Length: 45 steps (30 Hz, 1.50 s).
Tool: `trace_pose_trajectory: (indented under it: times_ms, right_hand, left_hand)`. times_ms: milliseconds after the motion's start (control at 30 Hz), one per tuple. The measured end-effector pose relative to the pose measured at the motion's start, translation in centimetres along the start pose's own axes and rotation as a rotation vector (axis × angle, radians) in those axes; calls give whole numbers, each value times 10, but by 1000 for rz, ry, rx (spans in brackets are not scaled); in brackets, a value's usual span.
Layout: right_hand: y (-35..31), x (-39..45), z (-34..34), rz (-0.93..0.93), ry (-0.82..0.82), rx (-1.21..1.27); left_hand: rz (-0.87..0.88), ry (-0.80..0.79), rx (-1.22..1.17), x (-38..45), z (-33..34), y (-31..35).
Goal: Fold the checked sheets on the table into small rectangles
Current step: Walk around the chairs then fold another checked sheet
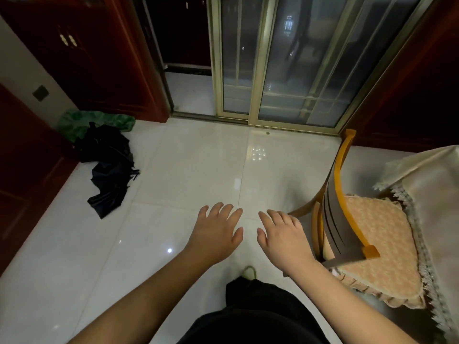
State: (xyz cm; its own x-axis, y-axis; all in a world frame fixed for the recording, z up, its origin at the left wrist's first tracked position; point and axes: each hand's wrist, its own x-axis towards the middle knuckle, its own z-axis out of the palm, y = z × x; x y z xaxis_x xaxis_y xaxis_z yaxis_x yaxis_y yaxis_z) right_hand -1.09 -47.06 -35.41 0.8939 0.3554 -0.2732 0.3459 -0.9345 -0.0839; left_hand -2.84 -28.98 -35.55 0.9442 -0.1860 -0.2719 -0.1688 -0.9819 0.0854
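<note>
At the far left stands dark red wooden cabinetry (82, 58), and at its foot a crumpled green cloth (82, 120) lies on the floor against the wall. Just in front of that cloth, and partly over it, lies a black collapsed umbrella (109, 167), its canopy loose on the pale glossy floor tiles (173, 170). Farther back, past the middle, a sliding glass door with a pale metal frame (253, 70) closes off a dark space beyond. In the lower middle both bare forearms reach forward over the floor. The left hand (218, 232) is palm down with its fingers straight and slightly spread, holding nothing. Just beside it, apart by a small gap, the right hand (283, 237) is also palm down, fingers relaxed and a little fanned, holding nothing. Below them dark trousers (258, 316) and the tip of a light shoe (248, 271) show. To the right of the right hand stands a wooden chair (342, 184) with a grey-slatted back and a peach seat cushion (372, 244). At the far right edge the surface is draped in a cream tablecloth (432, 189) with a lace trim, its corner hanging near the chair. No checked sheet shows in this view; where the sheets lie on the surface I cannot tell.
</note>
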Motion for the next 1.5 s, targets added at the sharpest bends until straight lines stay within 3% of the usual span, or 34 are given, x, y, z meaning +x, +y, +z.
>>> trace_pose_trajectory:
  times_ms: [667,1133,1300,1500]
  right_hand:
    - [117,189,-69,332,39,158]
    - [147,353,-140,610,100,96]
    - [174,381,-157,671,181,77]
    - [232,398,-165,730,162,118]
  left_hand:
    - [250,-1,57,265,-93,7]
    - [515,47,84,460,-180,-54]
    - [591,35,87,517,-206,-40]
    - [703,0,152,582,-219,8]
